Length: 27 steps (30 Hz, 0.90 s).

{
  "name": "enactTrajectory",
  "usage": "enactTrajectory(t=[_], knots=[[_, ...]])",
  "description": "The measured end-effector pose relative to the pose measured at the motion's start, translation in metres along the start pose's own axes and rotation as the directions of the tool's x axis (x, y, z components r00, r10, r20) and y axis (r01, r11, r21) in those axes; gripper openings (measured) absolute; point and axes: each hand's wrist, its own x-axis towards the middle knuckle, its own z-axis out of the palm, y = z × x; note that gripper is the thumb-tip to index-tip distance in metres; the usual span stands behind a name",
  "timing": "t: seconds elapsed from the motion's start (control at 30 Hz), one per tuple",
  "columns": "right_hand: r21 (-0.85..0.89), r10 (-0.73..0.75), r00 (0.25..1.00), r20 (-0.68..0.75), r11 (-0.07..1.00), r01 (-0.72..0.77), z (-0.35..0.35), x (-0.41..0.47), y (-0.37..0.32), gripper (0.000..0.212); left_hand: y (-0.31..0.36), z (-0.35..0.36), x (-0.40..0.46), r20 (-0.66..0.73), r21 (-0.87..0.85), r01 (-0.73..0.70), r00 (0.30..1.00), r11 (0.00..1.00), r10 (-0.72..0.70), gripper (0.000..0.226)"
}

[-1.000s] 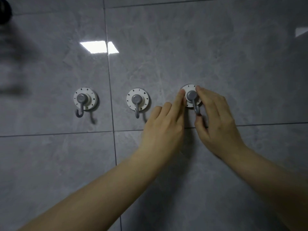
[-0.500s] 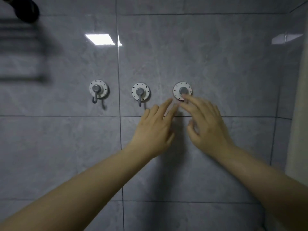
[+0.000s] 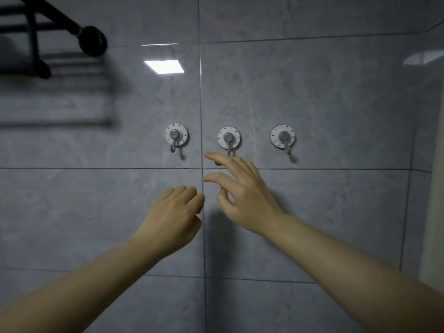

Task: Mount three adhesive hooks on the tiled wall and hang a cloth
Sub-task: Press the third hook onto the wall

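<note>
Three hooks (image 3: 228, 138) on tiled wall (image 3: 324, 92), both hands (image 3: 245, 195) empty

3 white round hooks (image 3: 228, 138) in a level row on grey tiled wall (image 3: 324, 97).

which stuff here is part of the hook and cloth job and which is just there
Part of the job:
left hook
middle hook
right hook
tiled wall, which bears all three
left hand and right hand, both holding nothing
No cloth is in view.

Just there:
black rack, upper left
pale edge, far right
</note>
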Motion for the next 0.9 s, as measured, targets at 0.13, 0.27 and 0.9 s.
enactTrajectory(t=[0.13,0.27,0.9], knots=[[0.063,-0.007,1.0,0.014,0.998,0.006,0.028,0.027,-0.036,0.037,-0.046,-0.022,-0.033,0.017,0.069,0.036,0.999,0.997,-0.037,0.016],[0.102,-0.019,0.999,0.028,0.995,0.016,0.054,0.054,-0.076,0.035,-0.093,-0.044,-0.071,0.09,0.164,0.065,0.993,0.984,-0.081,0.017],[0.446,-0.046,0.955,0.293,0.89,-0.094,0.277,0.142,-0.335,0.034,-0.288,-0.154,-0.364,0.41,0.519,0.206,0.791,0.829,-0.454,0.013]])
